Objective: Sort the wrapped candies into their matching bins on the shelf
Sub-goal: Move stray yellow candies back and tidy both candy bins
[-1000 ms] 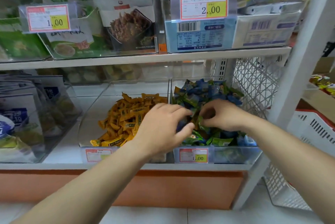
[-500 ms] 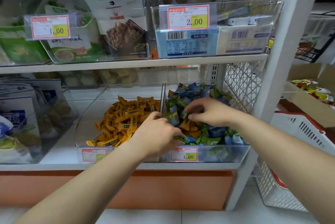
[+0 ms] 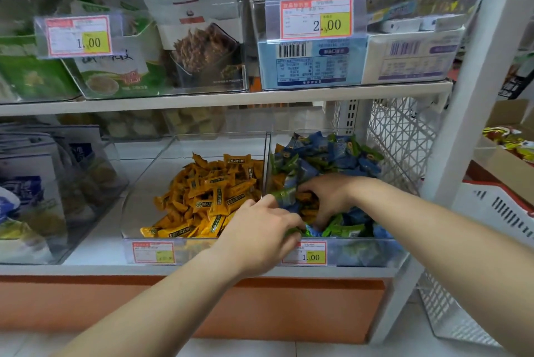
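Wrapped candies fill two clear bins side by side on a white shelf [image 3: 92, 249]. The right bin [image 3: 372, 251], where both hands meet, holds a heap of blue and green candies [image 3: 326, 154] with a few stray orange candies [image 3: 307, 208] mixed in. The left bin [image 3: 135, 212], just to the left of the left hand, holds only orange candies [image 3: 213, 192], piled towards its front and right side.

The right hand [image 3: 329, 195] reaches in from the right and sits low in the mixed heap. Its fingers are curled down over the stray orange candies, and a green candy [image 3: 284, 193] lies at its fingertips. It is unclear whether it actually grips anything.

The left hand [image 3: 260, 238] comes up from below, over the front wall of the right bin at its near left corner. Its fingers are bent, the tips among green candies; whether they pinch one cannot be told. The two hands are close together, nearly touching.

A price tag [image 3: 304, 252] reading 1.00 hangs on the bin front just under the left hand. Above both hands, an upper shelf carries clear bins of snack packets [image 3: 199, 39] and boxes [image 3: 312, 65].
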`<state>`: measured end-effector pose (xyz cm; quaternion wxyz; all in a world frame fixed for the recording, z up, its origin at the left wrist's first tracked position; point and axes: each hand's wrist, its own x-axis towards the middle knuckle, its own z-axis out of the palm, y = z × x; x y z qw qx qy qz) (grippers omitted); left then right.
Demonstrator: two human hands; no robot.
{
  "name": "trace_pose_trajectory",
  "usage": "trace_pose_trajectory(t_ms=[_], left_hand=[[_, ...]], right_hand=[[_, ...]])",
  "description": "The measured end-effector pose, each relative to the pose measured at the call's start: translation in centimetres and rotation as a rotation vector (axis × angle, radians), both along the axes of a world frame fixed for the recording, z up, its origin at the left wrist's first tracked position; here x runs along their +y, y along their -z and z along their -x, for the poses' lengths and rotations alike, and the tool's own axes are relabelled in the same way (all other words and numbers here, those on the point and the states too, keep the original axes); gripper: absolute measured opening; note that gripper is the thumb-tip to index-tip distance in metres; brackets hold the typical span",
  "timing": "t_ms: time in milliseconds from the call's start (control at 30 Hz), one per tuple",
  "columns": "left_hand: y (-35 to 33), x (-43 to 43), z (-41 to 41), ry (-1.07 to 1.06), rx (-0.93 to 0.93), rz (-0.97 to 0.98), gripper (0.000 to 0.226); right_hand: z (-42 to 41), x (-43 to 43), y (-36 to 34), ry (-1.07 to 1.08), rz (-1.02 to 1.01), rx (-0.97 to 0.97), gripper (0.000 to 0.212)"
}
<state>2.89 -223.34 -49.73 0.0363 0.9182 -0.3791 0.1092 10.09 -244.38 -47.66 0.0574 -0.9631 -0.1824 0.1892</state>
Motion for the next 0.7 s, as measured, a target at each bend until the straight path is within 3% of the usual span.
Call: trace_pose_trajectory(t_ms=[133,367,700], left_hand=[[0.1,0.0,-0.1,0.007,-0.011,0.018,0.032],[0.1,0.0,-0.2,0.012,-0.012,0.014,0.034],[0.0,0.2,-0.5,0.024,-0.011,-0.005,0.036]], right_hand=[[0.0,-0.3,0.3,0.02,-0.025,0.037,0.09],[-0.3,-0.7,-0.2,0.026,-0.178,0.115,0.047],[0.6,-1.9,-1.4,0.148,-0.289,0.006,0.037]])
